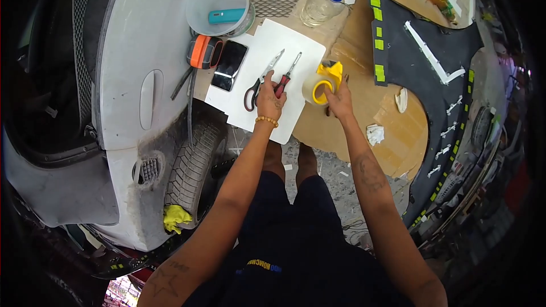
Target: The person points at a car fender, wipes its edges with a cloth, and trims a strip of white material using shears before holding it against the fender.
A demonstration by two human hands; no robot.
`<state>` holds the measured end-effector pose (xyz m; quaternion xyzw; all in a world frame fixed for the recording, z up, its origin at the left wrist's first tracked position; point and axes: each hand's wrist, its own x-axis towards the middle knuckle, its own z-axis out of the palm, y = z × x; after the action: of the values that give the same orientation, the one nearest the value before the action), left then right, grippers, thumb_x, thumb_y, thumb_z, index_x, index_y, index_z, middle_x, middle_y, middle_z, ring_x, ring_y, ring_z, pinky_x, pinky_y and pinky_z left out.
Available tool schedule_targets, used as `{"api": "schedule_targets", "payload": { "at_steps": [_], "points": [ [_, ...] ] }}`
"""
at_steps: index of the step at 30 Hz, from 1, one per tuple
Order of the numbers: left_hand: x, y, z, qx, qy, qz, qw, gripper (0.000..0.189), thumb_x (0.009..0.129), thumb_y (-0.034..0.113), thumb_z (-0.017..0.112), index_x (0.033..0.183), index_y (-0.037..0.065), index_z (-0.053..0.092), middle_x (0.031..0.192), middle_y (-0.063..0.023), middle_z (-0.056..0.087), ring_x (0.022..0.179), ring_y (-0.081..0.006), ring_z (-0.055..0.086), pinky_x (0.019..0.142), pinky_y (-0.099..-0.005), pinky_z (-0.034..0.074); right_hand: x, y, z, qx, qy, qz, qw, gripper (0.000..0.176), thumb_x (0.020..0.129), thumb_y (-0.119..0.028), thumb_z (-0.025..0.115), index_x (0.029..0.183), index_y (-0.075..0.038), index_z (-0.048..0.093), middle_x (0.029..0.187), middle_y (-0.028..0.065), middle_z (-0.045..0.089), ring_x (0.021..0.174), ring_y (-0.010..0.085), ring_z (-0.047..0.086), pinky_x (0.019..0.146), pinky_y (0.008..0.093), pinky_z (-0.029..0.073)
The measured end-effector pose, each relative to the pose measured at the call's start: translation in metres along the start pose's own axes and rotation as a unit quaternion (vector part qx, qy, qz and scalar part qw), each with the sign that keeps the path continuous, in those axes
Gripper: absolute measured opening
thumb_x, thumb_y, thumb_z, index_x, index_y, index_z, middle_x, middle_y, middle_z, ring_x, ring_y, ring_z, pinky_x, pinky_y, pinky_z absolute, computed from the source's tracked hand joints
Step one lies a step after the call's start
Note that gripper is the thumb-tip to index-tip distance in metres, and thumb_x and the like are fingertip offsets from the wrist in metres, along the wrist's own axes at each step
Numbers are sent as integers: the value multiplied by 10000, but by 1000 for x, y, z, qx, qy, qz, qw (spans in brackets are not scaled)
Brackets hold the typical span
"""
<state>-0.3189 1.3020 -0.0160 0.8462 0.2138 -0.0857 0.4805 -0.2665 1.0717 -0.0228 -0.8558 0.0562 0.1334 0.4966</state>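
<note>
My left hand (269, 101) is over a white board (296, 96), its fingers between black-handled scissors (263, 79) and a red-handled screwdriver (289, 74). Its fingertips look close to both handles, and whether it grips either one is unclear. On the right, my right hand (339, 100) is closed on a yellow tape dispenser (331, 70) with a roll of clear tape (313, 88), held by the board's right edge. A black phone (230, 66) lies on the board's left part.
A clear tub (199, 8), an orange-and-black case (200, 52) and a bottle with a blue cap (322, 8) stand at the back. Cardboard (392, 116) and a black panel (415, 40) lie to the right. A white car body (128, 51) stands left.
</note>
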Motion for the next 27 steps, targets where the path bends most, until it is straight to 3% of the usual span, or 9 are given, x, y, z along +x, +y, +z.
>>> {"api": "schedule_targets", "payload": {
  "at_steps": [3,6,10,11,17,20,23,27],
  "points": [
    [0,-5,-9,-38,31,-7,999,720,793,59,737,1431,29,405,1083,-181,594,1013,-352,570,895,-453,474,30,-33,20,-54,-27,49,997,490,813,-157,714,1214,33,508,1172,282,611,1120,426,591,952,436,484],
    [5,-19,-30,69,92,80,990,657,826,61,686,1420,13,409,1138,-187,570,1044,-357,541,925,-467,444,50,-34,44,-29,-24,-14,999,502,804,-163,721,1203,46,501,1144,285,613,1109,428,595,945,444,485],
    [18,-32,-39,186,46,93,977,650,814,73,663,1418,35,424,1130,-172,549,1069,-345,514,933,-468,410,63,-48,63,-71,-51,33,996,491,796,-172,727,1162,61,497,1122,298,609,1107,441,588,939,455,481],
    [22,-35,-35,206,58,106,971,675,782,102,714,1402,63,448,1113,-155,571,1047,-338,532,902,-478,403,66,-50,67,-75,-46,32,996,491,797,-173,727,1162,61,498,1115,299,612,1099,440,593,935,453,484],
    [33,-30,-32,235,74,64,967,666,759,149,719,1371,74,469,1091,-142,570,1042,-329,541,928,-484,375,59,-80,63,-68,-4,65,996,482,799,-177,728,1162,49,507,1095,285,642,1053,427,631,905,435,509],
    [31,-26,-36,213,74,48,973,641,763,142,697,1354,51,469,1095,-173,563,1016,-345,560,901,-482,413,54,-74,53,-42,26,33,998,478,797,-176,731,1161,42,511,1097,272,653,1041,415,643,892,431,516],
    [21,-25,-47,112,66,-25,991,638,766,96,686,1357,17,458,1072,-185,551,940,-342,583,849,-459,476,51,-68,51,-38,30,25,999,481,793,-175,735,1161,40,512,1094,267,653,1037,409,643,890,430,516],
    [-18,-52,-73,-42,129,-41,990,653,750,37,704,1354,-22,463,1040,-162,533,876,-287,577,808,-387,514,50,-67,66,-64,19,47,997,491,789,-175,739,1156,55,509,1058,279,649,1020,425,635,893,433,514]
  ]
}}
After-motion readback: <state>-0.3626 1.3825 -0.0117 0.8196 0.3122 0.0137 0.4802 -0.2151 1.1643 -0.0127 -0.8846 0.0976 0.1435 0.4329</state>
